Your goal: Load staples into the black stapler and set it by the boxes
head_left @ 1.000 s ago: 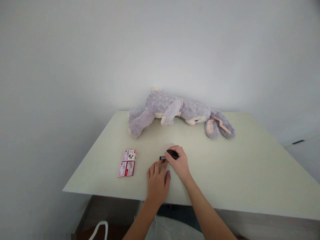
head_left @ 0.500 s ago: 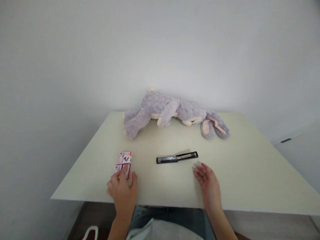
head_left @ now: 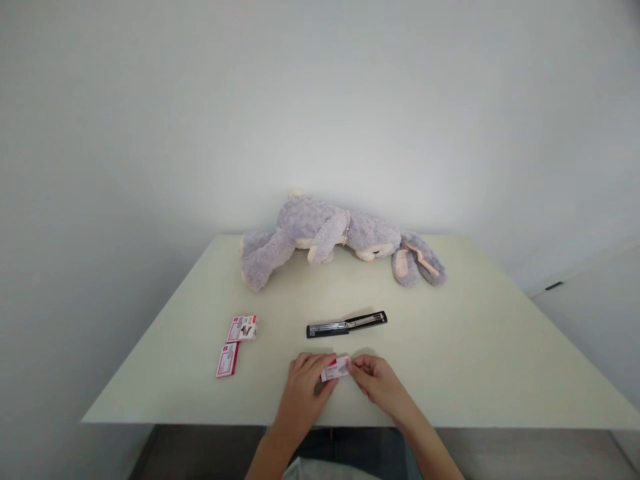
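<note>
On the pale rectangular table (head_left: 475,347), two small red-and-white cardboard boxes (head_left: 235,343) lie at the left. Near the front edge, the left hand (head_left: 305,387) and the right hand (head_left: 377,383) both pinch a third small red-and-white box (head_left: 336,368). Just beyond lies an unfolded black stapler (head_left: 347,324); a grey plush rabbit (head_left: 340,237) sprawls behind.

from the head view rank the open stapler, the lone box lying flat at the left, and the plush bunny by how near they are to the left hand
Measured from the left hand:
1. Stapler, just beyond the hands, mid-table.
2. Flat box, off to the left near the table's front.
3. Bunny, at the far edge by the wall.
</note>
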The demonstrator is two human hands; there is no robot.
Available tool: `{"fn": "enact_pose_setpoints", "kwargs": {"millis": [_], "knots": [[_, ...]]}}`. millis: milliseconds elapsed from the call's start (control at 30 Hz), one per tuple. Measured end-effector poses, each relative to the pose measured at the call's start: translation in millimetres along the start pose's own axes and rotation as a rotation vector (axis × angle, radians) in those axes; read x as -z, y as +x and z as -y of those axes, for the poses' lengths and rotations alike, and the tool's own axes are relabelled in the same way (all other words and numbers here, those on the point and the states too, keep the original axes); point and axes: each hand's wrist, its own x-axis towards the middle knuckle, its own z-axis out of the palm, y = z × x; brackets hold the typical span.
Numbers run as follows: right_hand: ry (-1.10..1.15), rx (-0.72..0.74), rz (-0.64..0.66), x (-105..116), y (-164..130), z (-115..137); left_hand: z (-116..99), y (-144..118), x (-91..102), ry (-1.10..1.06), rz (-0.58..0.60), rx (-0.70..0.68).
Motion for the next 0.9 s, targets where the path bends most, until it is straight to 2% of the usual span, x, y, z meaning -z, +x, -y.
{"fn": "enact_pose_setpoints", "kwargs": {"millis": [167,267,367,467,567,733,800,900], "knots": [[-0.09,0.012,-0.06,26.8,12.0,-4.6,10.6,22.3,5.6,-0.054,0.016,-0.068],[-0.175,0.008,-0.105,44.6,4.2,-3.0,16.3,22.8,7.7,-0.071,0.0,-0.061],[-0.296,0.034,-0.224,53.7,-8.4,12.4,18.2,21.2,7.0,-0.086,-0.006,-0.049],[-0.634,0.155,-0.274,44.5,-14.9,41.0,18.2,20.6,6.1,-0.102,-0.007,-0.04],[-0.913,0.291,-0.156,21.6,-7.2,66.5,18.2,20.2,5.8,-0.114,-0.01,-0.036],[-0.989,0.365,-0.058,-6.1,20.8,80.3,18.3,19.1,4.8,-0.12,-0.019,-0.027],[-0.98,0.394,-0.026,-6.0,26.3,82.2,18.2,19.1,4.4,-0.12,-0.025,-0.019],[-0.918,0.439,0.0,6.1,23.9,84.4,17.9,19.2,4.5,-0.122,-0.031,-0.008]]}}
